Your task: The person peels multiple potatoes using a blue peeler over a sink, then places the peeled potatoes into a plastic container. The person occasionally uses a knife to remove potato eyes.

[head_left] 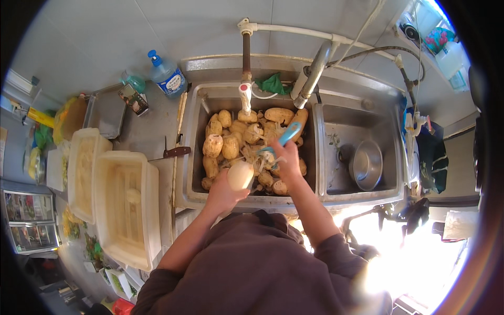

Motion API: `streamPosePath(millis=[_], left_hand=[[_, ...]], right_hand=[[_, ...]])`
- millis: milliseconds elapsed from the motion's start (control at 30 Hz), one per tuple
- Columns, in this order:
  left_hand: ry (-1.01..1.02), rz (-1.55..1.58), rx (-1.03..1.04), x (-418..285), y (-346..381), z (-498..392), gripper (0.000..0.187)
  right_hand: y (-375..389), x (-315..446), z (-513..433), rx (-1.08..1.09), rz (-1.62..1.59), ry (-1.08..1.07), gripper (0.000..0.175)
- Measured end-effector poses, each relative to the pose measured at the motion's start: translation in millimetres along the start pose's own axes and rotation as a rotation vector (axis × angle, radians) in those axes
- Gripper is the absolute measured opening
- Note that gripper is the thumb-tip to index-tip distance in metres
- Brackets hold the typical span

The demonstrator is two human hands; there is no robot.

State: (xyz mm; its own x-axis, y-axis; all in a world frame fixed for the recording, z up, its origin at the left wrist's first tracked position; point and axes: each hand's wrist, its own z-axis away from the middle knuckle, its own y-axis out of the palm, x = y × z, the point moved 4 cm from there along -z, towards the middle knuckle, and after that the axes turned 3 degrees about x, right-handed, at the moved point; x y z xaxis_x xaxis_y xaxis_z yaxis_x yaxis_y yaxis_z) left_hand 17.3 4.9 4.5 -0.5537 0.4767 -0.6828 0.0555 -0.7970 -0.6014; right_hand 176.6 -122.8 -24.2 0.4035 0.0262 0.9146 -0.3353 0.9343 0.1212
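My left hand (pixel 224 193) is wrapped around a pale, peeled lotus root segment (pixel 240 175) over the near side of the left sink basin. In my right hand (pixel 288 159) is a blue-handled peeler (pixel 289 134), its handle pointing up and away from me. Pale strips cling around the peeler's head, which is partly hidden and a little apart from the segment. Below both hands, the basin holds many unpeeled, brownish lotus root segments (pixel 230 147). Some show cut ends with holes. Thin peelings (pixel 250 154) lie among them.
A knife (pixel 177 152) lies on the counter left of the basin. Farther left, a deep cream plastic bin (pixel 153 208) holds one pale piece (pixel 134 195). A tap (pixel 245 96) overhangs the roots. The right basin holds a metal bowl (pixel 366 165). A blue pump bottle (pixel 169 78) stands behind.
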Motion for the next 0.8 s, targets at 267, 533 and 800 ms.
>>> streamPosePath(millis=[267,533,800], left_hand=[[-0.118,0.833,0.281,11,6,1,0.054],[-0.117,1.024,0.382,16,7,0,0.051],[-0.226,1.433,0.639,20,22,5,0.060]], right_hand=[[-10,-30,-28,-0.053,-0.280,0.086,0.019],[8,-4,-15,-0.032,-0.167,0.101,0.017],[28,-15,-14,0.012,-0.304,0.055,0.022]])
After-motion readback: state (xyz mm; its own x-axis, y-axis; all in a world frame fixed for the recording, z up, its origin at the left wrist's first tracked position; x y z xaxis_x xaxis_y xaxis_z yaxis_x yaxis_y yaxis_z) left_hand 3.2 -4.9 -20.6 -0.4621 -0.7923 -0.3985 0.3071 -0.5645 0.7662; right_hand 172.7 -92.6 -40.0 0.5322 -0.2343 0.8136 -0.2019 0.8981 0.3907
